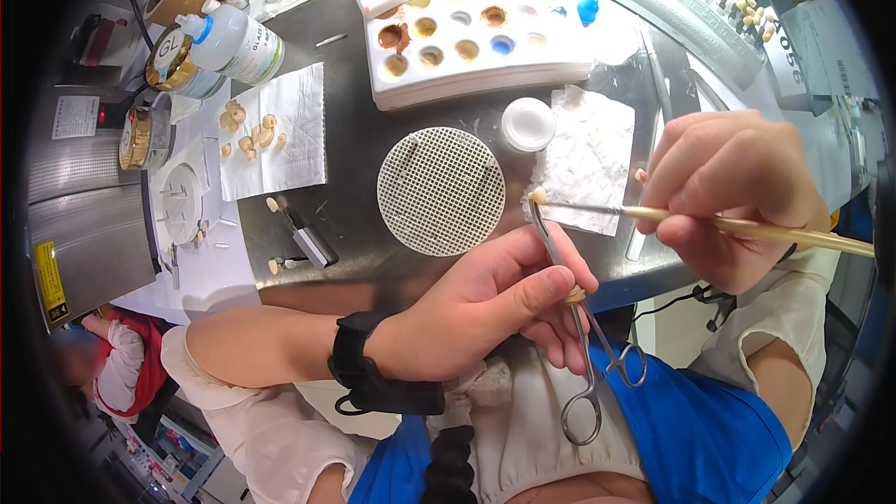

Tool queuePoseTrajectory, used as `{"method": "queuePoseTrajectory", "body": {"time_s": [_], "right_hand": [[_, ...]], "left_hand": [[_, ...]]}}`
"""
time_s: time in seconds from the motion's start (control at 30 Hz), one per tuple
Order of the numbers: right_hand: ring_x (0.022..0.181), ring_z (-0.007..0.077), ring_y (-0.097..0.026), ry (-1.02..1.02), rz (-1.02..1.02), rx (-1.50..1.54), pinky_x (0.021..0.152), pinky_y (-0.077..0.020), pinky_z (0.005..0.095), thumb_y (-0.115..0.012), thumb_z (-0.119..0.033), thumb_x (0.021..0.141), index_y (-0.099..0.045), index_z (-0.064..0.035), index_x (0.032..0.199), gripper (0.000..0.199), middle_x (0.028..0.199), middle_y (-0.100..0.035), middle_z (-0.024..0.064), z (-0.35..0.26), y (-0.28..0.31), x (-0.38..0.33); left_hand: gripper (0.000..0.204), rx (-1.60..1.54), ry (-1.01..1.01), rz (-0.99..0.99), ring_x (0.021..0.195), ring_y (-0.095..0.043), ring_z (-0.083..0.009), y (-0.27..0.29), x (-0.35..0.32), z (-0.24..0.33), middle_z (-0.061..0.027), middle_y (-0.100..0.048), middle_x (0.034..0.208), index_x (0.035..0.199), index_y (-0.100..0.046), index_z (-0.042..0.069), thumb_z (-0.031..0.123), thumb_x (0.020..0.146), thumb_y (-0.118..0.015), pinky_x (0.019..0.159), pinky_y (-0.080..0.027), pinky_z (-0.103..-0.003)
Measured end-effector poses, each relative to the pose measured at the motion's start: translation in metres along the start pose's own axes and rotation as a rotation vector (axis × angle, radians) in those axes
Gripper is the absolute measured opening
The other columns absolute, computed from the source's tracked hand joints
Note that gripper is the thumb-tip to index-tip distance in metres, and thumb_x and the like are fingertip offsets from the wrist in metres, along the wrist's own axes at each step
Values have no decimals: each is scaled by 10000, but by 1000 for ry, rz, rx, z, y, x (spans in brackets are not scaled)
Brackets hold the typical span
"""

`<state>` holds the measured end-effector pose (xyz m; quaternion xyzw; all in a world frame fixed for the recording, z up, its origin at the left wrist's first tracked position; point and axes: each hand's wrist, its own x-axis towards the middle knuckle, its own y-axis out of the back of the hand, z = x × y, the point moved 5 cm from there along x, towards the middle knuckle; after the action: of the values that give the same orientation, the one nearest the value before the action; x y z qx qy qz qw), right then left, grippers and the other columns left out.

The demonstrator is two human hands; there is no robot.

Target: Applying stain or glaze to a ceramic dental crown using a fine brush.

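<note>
Grey metal desk [355,145] fills the head view, cluttered with dental-lab gear. Your left hand [485,308] pinches slim metal forceps [583,336], whose tips clamp a small tooth-coloured crown [538,195] at about 1 o'clock from that hand. Your right hand [733,196], at 3 o'clock from the crown, is closed around a thin brush [747,226] whose tip touches the crown. At 9 o'clock from the crown lies a round honeycomb tray [441,190]; at 12 o'clock, a white mixing palette [476,33].
</note>
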<state>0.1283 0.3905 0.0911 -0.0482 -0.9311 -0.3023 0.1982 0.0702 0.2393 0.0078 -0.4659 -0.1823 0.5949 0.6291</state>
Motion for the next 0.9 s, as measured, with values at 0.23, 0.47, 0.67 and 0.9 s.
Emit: {"method": "queuePoseTrajectory", "body": {"time_s": [0.23,0.47,0.67,0.9], "right_hand": [[481,180,-558,-7,-50,-12,424,-429,276,-687,-135,819,-485,-68,766,219,605,-600,89,-2,2,2],[479,178,-557,-22,36,-46,421,-430,274,-683,-124,818,-485,-69,758,214,597,-595,85,3,0,0],[475,175,-553,17,-48,90,421,-430,270,-675,-122,823,-479,-68,770,210,598,-596,87,-1,3,0],[469,179,-551,10,20,-3,416,-429,269,-689,-127,815,-481,-67,780,220,604,-600,89,4,1,-1]], "left_hand": [[298,-7,5,-7,720,-656,-233,0,0,0,-157,-615,805,1045,-441,4,292,969,-451,631,-548,-298],[294,-1,2,-10,721,-657,-236,1,0,0,-161,-619,811,1042,-436,5,290,970,-448,636,-548,-299],[287,-9,13,-9,724,-656,-236,1,0,-1,-162,-619,814,1046,-437,5,283,974,-440,640,-549,-301],[282,-1,-3,-15,728,-656,-230,1,1,0,-161,-620,814,1048,-436,3,276,973,-443,634,-550,-296]]}}
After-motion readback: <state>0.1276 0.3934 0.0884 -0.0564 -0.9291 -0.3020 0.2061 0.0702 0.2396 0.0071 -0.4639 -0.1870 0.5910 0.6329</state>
